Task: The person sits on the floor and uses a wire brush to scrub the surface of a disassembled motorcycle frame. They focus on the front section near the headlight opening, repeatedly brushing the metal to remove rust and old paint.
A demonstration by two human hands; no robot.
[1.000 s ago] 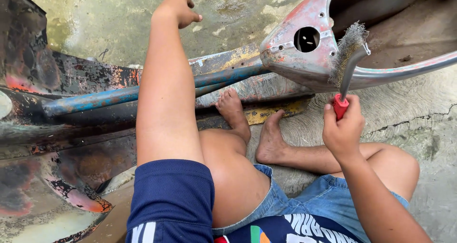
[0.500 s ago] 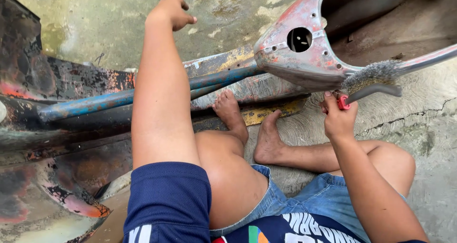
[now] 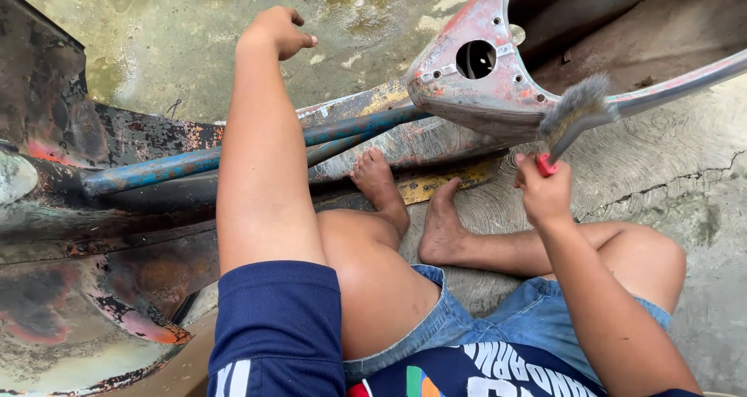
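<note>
My right hand (image 3: 543, 191) grips the red handle of a wire brush (image 3: 574, 115). Its grey bristles rest against the lower edge of a rusty, red-grey metal body shell (image 3: 467, 93) with a round hole in it. My left hand (image 3: 278, 29) is stretched far forward over the concrete, fingers curled with nothing visible in them, the arm crossing above a blue tube (image 3: 187, 163) of the rusty frame. My bare feet (image 3: 412, 202) are braced against the frame's underside.
Burnt, rusted sheet-metal panels (image 3: 78, 288) fill the left side. Stained concrete floor (image 3: 669, 202) with a crack lies to the right and beyond the frame. I sit cross-legged in denim shorts and a navy shirt.
The brush swung from upright to lying flat along the shell's edge, then tilted up again. My right hand shifted slightly along the shell edge. The left arm stayed put.
</note>
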